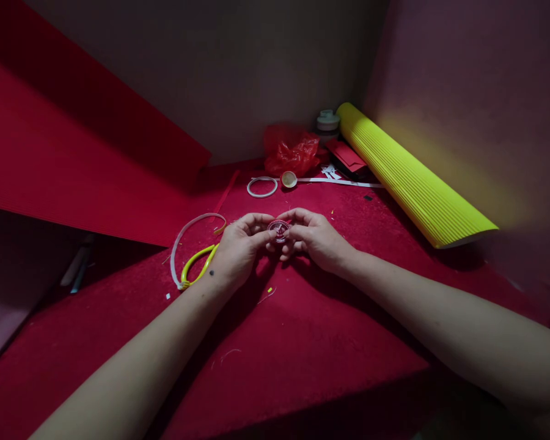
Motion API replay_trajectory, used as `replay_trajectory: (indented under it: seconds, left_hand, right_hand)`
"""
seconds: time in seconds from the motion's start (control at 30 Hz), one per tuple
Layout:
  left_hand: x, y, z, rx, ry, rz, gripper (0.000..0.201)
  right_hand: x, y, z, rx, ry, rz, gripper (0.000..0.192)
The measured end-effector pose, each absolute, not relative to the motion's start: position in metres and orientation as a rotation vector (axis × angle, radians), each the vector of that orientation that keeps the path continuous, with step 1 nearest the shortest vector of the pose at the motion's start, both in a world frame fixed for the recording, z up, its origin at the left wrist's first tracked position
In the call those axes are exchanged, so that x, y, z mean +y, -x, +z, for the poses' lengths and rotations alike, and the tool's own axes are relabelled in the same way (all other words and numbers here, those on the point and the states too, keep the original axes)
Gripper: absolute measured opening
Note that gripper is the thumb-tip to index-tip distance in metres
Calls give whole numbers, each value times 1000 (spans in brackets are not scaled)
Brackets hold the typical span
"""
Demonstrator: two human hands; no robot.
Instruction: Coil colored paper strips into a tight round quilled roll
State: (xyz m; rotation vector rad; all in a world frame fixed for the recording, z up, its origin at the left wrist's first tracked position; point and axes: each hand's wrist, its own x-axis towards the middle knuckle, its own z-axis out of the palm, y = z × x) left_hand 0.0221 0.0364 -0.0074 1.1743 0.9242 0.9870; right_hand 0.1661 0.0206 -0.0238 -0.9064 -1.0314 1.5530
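pinching a small round red coil (279, 231) between them, the left hand (238, 250) and right hand (315, 239) are closing their fingertips on it just above the red desk (302, 330); a yellow and white headband (193, 256) is lying just beside the left hand.

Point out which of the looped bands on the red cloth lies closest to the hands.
The yellow loop, right beside the left hand. The long white band arcs around its outer side, and the small white ring lies farther back.
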Motion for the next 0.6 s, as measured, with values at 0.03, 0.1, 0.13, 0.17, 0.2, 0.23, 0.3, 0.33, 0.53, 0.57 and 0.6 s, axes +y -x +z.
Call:
replay_trajectory:
  seconds: [0.03,0.1,0.13,0.17,0.2,0.23,0.3,0.33,0.53,0.57,0.6]
  left_hand:
    - [36,-22,-7,924,-1171,980,23]
    - [36,-21,-7,933,-1164,970,26]
    - [35,-21,-7,937,-1162,966,27]
    - [35,-21,-6,937,-1162,964,28]
    - [35,-21,-6,933,-1161,959,28]
    - [35,-21,-6,922,-1156,950,28]
    - [35,-20,-5,897,-1141,931,28]
    - [36,-20,-5,888,-1137,921,28]
    - [37,-18,-5,918,-1128,919,28]
    - [37,-19,-6,927,-1122,916,27]
    - [36,-19,-5,933,-1116,911,25]
  right_hand:
    - [21,-166,-24,-1031,914,1544,18]
    - [21,-164,-24,-1027,928,1522,17]
    - [21,-164,-24,-1022,930,1512,17]
    - [21,-163,-25,-1016,928,1505,18]
    - [21,-163,-24,-1010,923,1499,18]
    - [21,-163,-24,-1005,918,1493,18]
    - [21,-163,-24,-998,908,1486,18]
    - [21,-163,-24,-998,904,1488,18]
    - [23,-164,-27,-1053,919,1463,12]
    - [23,-164,-28,-1075,929,1442,11]
    - [24,-164,-29,-1100,941,1421,11]
